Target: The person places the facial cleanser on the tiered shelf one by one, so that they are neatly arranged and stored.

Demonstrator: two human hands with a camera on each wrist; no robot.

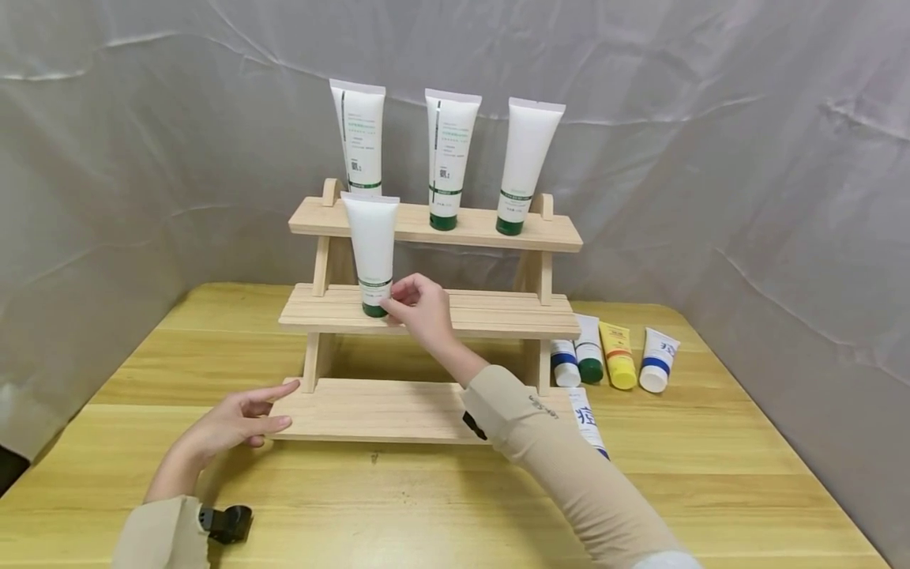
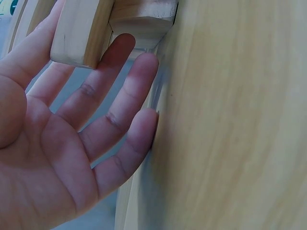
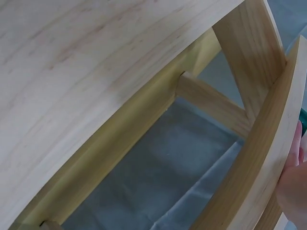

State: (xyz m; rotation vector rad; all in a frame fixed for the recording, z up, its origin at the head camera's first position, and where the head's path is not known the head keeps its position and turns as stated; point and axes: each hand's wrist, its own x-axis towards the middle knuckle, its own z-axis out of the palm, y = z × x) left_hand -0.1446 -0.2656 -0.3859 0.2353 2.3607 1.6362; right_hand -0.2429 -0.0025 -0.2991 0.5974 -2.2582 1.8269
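On the middle shelf of a wooden three-tier display stand, a white cosmetic tube with a green cap stands upright at the left. My right hand pinches its base from the right side, thumb in front; the other fingers are partly hidden. In the right wrist view, only part of the right hand shows beside a shelf edge, near a bit of green cap. At the left end of the bottom shelf, my left hand touches the wood with extended, slightly bent fingers.
Along the top shelf stand three white tubes with green caps: left, middle, right. Right of the stand are a yellow tube, a blue-banded tube and several other tubes. Grey cloth surrounds the wooden table.
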